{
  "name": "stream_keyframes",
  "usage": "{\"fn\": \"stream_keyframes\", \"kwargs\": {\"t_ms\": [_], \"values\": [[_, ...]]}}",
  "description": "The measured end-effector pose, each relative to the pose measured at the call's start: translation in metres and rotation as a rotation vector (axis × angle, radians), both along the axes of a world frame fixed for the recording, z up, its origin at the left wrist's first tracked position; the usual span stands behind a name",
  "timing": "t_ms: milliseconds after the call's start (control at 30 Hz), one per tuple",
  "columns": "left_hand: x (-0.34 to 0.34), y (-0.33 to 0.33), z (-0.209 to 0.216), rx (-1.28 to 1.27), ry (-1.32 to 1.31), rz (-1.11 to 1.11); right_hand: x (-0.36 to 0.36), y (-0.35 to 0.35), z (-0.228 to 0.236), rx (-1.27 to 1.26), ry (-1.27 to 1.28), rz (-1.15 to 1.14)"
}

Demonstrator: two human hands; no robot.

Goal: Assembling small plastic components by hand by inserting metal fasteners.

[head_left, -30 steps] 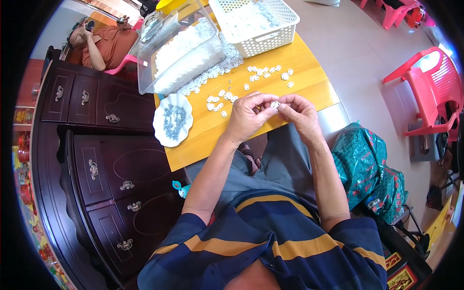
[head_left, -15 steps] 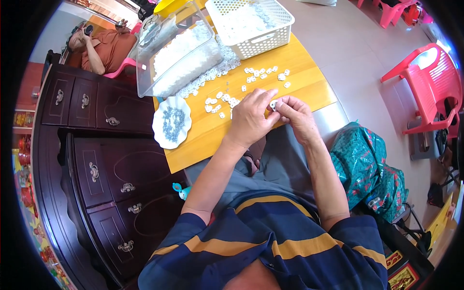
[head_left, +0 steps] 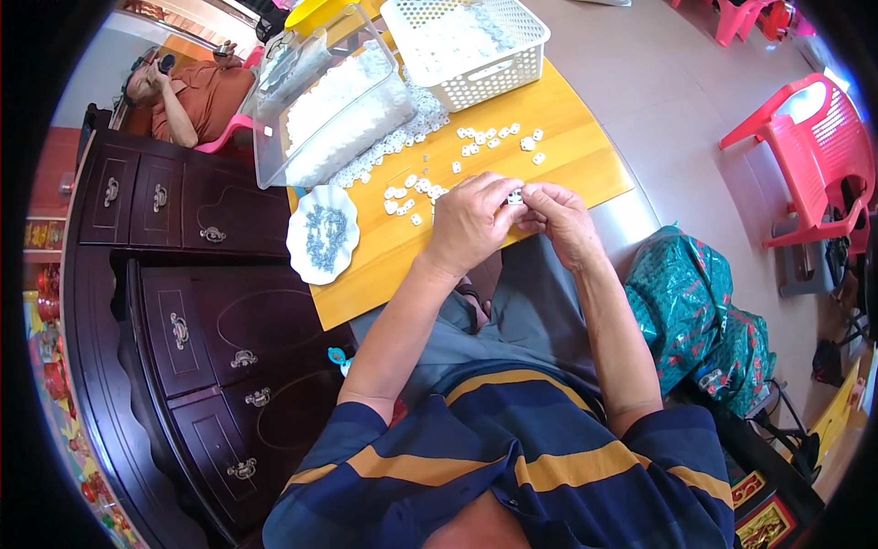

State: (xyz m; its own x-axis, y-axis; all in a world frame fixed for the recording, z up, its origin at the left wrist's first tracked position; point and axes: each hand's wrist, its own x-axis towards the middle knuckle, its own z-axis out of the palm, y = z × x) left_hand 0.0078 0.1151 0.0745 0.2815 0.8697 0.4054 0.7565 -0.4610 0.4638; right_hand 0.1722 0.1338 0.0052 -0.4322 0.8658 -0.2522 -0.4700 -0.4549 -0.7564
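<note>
A small white plastic piece with dark spots or openings (head_left: 515,198) is pinched between the fingertips of both hands, above the table's near edge. My left hand (head_left: 471,222) is closed on it from the left, its back turned up. From the right, my right hand (head_left: 561,222) grips the same piece with thumb and fingers. Similar loose white pieces (head_left: 396,199) lie beside my left hand, some partly hidden by it. Another scatter of white pieces (head_left: 483,139) lies farther back on the yellow wooden table (head_left: 366,288). A scalloped white plate (head_left: 298,225) at the left holds small grey parts.
At the back stand a clear plastic bin (head_left: 267,156) heaped with white pieces and a white perforated basket (head_left: 489,82). Dark drawers (head_left: 210,320) flank the left. Right are a green bag (head_left: 681,302) and a pink chair (head_left: 814,156). A person (head_left: 206,96) sits back left.
The white piece has turned between my fingertips and shows a different face. Both hands stay together in nearly the same place. The view has shifted slightly.
</note>
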Motion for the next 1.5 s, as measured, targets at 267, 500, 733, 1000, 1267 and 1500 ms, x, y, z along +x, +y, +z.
{"fn": "stream_keyframes", "kwargs": {"t_ms": [267, 500, 733, 1000, 1267, 1500], "values": [[-0.002, 0.001, 0.0, -0.013, -0.026, -0.023, -0.002, -0.003, 0.0, 0.039, -0.023, -0.028], [-0.003, 0.002, -0.003, -0.042, -0.052, -0.021, -0.003, -0.002, -0.006, 0.09, -0.038, -0.047], [-0.004, 0.004, 0.003, -0.078, -0.079, -0.026, -0.003, 0.0, -0.008, 0.157, -0.091, -0.034], [-0.037, 0.058, 0.033, -0.228, 0.074, 0.024, -0.009, -0.003, 0.003, 0.114, -0.106, -0.035], [-0.059, 0.136, 0.081, 0.421, 0.207, 0.262, -0.008, -0.003, 0.005, 0.075, -0.093, -0.029], [-0.014, 0.093, 0.001, -0.123, 0.224, 0.01, -0.008, -0.001, 0.004, 0.086, -0.086, 0.016]]}}
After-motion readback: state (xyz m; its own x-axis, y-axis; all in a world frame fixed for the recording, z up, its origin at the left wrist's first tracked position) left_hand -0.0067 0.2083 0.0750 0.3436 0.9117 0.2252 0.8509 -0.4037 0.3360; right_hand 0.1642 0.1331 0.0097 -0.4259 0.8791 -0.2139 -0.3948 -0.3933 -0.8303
